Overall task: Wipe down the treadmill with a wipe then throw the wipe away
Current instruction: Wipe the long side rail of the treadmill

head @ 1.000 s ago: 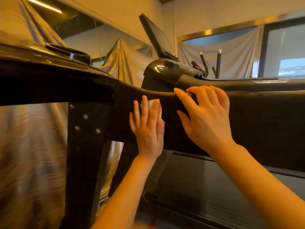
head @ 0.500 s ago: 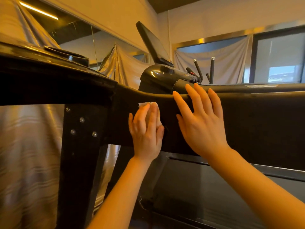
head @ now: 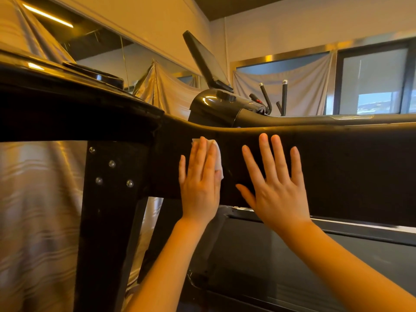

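Two hands lie flat on the dark side panel of the treadmill (head: 337, 172). The left hand (head: 199, 183) has straight fingers close together and presses a white wipe (head: 218, 158) on the panel. The right hand (head: 278, 190) is just beside it, fingers spread wide, holding nothing. A tilted screen (head: 206, 60) stands above.

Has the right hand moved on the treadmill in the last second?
Yes. The right hand has slid down off the curved top edge of the treadmill's side panel. Its straight fingers now lie flat on the panel face, apart from the wipe.
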Demonstrator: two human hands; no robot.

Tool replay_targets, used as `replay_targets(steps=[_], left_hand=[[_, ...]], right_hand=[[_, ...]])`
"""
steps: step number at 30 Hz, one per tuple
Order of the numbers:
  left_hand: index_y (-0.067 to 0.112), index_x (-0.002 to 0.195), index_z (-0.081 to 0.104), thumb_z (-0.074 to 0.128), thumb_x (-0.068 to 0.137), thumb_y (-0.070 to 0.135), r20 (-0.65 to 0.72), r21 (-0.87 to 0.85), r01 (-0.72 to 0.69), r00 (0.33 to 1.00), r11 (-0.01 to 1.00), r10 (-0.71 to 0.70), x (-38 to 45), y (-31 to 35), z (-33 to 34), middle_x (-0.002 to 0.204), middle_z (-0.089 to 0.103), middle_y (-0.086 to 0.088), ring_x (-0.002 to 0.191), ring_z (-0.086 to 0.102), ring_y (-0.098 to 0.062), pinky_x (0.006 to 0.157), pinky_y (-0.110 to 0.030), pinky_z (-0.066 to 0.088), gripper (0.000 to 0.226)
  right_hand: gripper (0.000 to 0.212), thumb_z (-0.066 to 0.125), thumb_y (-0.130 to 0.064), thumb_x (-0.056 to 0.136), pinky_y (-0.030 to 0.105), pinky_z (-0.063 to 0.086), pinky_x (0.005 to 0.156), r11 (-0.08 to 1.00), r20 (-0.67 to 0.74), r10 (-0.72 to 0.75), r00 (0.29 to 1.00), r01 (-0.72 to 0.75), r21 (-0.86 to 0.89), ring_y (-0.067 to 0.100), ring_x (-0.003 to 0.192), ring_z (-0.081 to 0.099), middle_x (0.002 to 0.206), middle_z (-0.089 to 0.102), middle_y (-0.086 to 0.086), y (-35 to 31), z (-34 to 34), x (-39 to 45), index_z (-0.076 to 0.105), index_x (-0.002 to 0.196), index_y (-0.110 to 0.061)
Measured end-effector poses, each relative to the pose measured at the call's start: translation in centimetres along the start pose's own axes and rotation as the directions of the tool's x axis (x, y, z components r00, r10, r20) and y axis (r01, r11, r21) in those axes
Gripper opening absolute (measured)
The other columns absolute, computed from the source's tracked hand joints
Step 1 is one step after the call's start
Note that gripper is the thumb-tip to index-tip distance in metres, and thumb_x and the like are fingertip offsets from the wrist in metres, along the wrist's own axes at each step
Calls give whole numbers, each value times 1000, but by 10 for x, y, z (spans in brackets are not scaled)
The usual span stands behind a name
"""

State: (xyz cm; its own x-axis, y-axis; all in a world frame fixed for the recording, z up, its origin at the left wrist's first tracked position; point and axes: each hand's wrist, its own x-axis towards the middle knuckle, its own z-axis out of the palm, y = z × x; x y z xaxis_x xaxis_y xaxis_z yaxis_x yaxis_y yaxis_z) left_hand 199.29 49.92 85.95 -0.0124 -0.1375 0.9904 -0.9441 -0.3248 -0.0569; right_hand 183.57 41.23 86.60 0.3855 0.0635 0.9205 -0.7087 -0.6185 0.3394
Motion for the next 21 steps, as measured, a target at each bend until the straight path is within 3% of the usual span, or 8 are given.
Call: replay_targets(steps=[3, 15, 21], left_hand=[[16, 156, 13, 16, 110, 38, 38, -2, 8, 999, 1000, -8, 1, 2, 0, 162, 12, -10, 152, 11, -26, 123, -43, 5, 52], [15, 158, 6, 19, 107, 40, 94, -10, 118, 989, 993, -116, -3, 10, 2, 165, 8, -15, 153, 4, -28, 124, -45, 0, 58], [12, 158, 9, 21, 106, 37, 49, -56, 308, 951, 950, -306, 16, -5, -1, 166, 4, -14, 154, 0, -24, 124, -41, -1, 59]], right_hand=[[75, 27, -57, 100, 52, -6, 122, 1000, -16, -3, 1000, 3, -2, 34, 152, -9, 164, -7, 19, 0, 0, 1, 11, 160, -14], [76, 30, -58, 100, 52, -7, 122, 1000, 11, -14, 1000, 14, -10, 33, 151, -15, 164, -1, 19, 0, 0, 1, 9, 160, -14], [77, 31, -57, 100, 52, -7, 122, 1000, -3, -14, 1000, 14, 0, 33, 151, -13, 164, -1, 19, 0, 1, 1, 8, 160, -14]])
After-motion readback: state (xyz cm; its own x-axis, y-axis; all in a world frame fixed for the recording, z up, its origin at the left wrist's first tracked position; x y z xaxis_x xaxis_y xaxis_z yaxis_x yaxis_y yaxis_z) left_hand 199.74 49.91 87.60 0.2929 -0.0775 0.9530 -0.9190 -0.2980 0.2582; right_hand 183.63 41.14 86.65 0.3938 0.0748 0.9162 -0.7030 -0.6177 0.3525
